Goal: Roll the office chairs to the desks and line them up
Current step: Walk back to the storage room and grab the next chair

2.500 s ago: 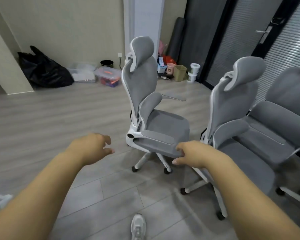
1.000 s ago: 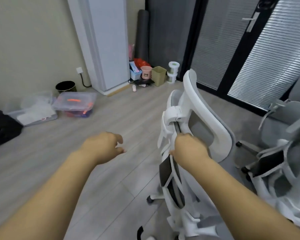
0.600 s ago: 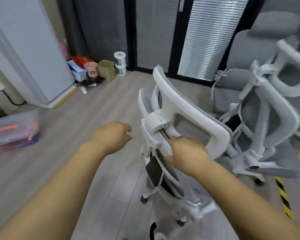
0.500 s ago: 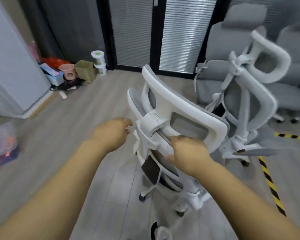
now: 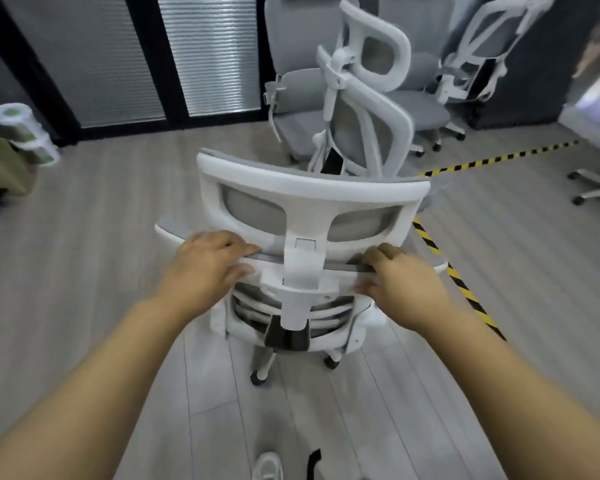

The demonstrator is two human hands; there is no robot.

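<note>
Chair (image 5: pixel 312 190) dead ahead of both hands, its back facing them; left hand (image 5: pixel 205 268) and right hand (image 5: pixel 400 282) each grip its top edge, either side of the headrest post (image 5: pixel 300 271).

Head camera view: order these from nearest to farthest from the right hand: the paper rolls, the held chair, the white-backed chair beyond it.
1. The held chair, gripped by the right hand at its backrest top.
2. The white-backed chair, straight ahead, beyond it.
3. The paper rolls, far left by the glass doors.
</note>
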